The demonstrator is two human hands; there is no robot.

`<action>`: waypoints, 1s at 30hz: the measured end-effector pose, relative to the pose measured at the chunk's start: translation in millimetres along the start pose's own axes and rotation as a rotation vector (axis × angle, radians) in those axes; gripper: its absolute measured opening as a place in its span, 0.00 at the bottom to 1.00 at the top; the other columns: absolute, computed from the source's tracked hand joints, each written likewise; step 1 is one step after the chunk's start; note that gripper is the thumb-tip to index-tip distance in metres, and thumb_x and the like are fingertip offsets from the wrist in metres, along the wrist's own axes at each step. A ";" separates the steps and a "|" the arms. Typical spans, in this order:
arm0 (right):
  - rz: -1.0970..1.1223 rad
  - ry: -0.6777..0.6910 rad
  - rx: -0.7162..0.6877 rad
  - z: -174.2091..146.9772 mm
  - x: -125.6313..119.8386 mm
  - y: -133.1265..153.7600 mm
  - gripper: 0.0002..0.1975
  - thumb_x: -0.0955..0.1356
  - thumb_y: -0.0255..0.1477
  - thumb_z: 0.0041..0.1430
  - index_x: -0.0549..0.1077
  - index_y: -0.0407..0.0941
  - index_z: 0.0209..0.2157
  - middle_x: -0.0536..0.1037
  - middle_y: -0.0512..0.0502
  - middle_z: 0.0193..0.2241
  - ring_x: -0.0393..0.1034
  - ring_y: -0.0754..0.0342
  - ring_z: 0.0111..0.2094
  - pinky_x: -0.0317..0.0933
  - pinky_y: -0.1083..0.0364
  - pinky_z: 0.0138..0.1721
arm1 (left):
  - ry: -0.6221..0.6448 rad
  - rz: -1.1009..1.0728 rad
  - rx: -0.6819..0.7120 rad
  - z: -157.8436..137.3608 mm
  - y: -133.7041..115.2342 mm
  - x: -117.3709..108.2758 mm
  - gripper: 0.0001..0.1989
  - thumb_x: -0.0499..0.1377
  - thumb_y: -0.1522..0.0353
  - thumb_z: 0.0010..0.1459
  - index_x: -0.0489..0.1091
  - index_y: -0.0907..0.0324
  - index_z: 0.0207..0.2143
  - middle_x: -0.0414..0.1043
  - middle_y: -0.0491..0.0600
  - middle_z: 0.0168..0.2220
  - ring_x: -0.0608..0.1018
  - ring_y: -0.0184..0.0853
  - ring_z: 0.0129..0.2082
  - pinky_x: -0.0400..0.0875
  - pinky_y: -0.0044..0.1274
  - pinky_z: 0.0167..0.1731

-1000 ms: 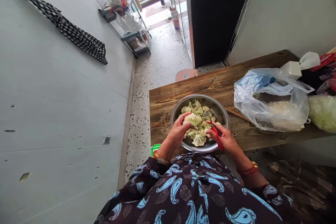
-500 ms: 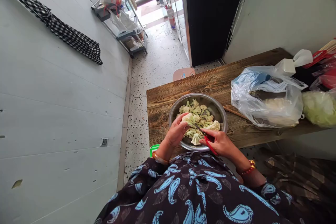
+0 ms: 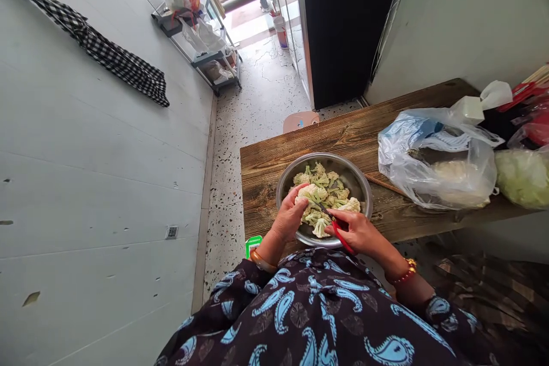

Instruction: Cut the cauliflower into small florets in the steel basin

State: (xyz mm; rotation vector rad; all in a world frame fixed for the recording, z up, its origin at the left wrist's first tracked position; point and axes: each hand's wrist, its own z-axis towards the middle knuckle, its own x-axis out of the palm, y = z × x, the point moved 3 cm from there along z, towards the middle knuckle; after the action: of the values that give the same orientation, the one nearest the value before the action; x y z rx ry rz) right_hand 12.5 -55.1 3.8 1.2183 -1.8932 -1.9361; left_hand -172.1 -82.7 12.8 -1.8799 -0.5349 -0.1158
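Observation:
Over a round metal bowl [image 3: 366, 194], my left hand [image 3: 288, 216] is closed on a pale piece of cauliflower [image 3: 312, 191]. My right hand [image 3: 355, 230] grips red-handled scissors [image 3: 342, 235], their dark blades pointing up and left against the stem side of that piece. Cut cauliflower florets [image 3: 321, 227] lie in the bowl beneath both hands. Part of the held piece is covered by my left fingers, and I cannot tell how far apart the blades are.
The bowl stands on a wooden table [image 3: 261, 174]. To its right are a clear plastic bag [image 3: 437, 166], a wrapped green vegetable [image 3: 523, 177] and a thin brown stick [image 3: 386, 184]. A pink stool [image 3: 301, 120] is beyond the table; a loaded cart [image 3: 210, 57] stands by the doorway.
My left hand has turned the cauliflower slightly, so more of its white head shows. The scissors have hardly moved in my right hand.

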 end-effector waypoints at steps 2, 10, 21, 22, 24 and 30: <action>0.025 -0.003 0.004 0.2 0.2 -3.0 0.25 0.71 0.42 0.56 0.77 0.44 0.52 0.83 0.39 0.41 0.77 0.43 0.40 0.68 0.49 0.43 | 0.000 -0.001 -0.008 -0.8 0.7 1.4 0.27 0.66 0.62 0.48 0.70 0.59 0.51 0.75 0.52 0.48 0.75 0.38 0.47 0.68 0.27 0.50; -0.052 0.004 -0.043 3.2 -1.6 -8.0 0.22 0.70 0.43 0.58 0.80 0.44 0.47 0.83 0.40 0.35 0.77 0.44 0.35 0.66 0.51 0.39 | -0.004 -0.015 -0.001 0.0 2.8 -0.8 0.26 0.66 0.62 0.49 0.70 0.60 0.50 0.76 0.52 0.45 0.76 0.37 0.44 0.68 0.27 0.47; 0.195 -0.080 0.116 1.1 4.3 -22.6 0.22 0.69 0.47 0.56 0.78 0.45 0.44 0.80 0.45 0.26 0.73 0.47 0.28 0.65 0.51 0.32 | 0.029 -0.244 -0.072 0.6 -1.9 -7.0 0.21 0.63 0.68 0.49 0.68 0.59 0.47 0.74 0.54 0.51 0.77 0.41 0.51 0.65 0.34 0.56; 0.291 -0.097 0.168 1.3 5.2 -24.8 0.23 0.70 0.48 0.55 0.77 0.45 0.44 0.78 0.47 0.24 0.72 0.49 0.26 0.65 0.52 0.30 | 0.034 -0.254 -0.078 0.6 -2.1 -6.8 0.21 0.63 0.68 0.49 0.68 0.60 0.47 0.74 0.54 0.51 0.76 0.42 0.51 0.65 0.34 0.56; 0.540 -0.122 0.267 3.6 9.4 -25.5 0.24 0.71 0.49 0.52 0.75 0.46 0.43 0.77 0.49 0.23 0.70 0.52 0.24 0.63 0.55 0.26 | 0.049 -0.250 -0.077 0.6 -2.3 -4.1 0.21 0.62 0.69 0.49 0.68 0.60 0.47 0.73 0.54 0.52 0.75 0.43 0.53 0.65 0.34 0.56; 1.115 -0.156 0.351 22.9 27.1 0.0 0.29 0.77 0.44 0.44 0.70 0.46 0.45 0.77 0.52 0.26 0.70 0.57 0.24 0.61 0.60 0.23 | 0.148 -0.065 0.035 1.5 -3.3 11.4 0.22 0.61 0.71 0.50 0.70 0.57 0.50 0.71 0.52 0.55 0.72 0.42 0.54 0.64 0.31 0.54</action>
State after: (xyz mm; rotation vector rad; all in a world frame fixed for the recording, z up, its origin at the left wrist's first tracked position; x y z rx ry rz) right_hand -19.8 -54.9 -10.9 -0.0733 -2.2762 -1.1146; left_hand -163.5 -77.0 18.9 -1.8045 -0.4930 -0.2842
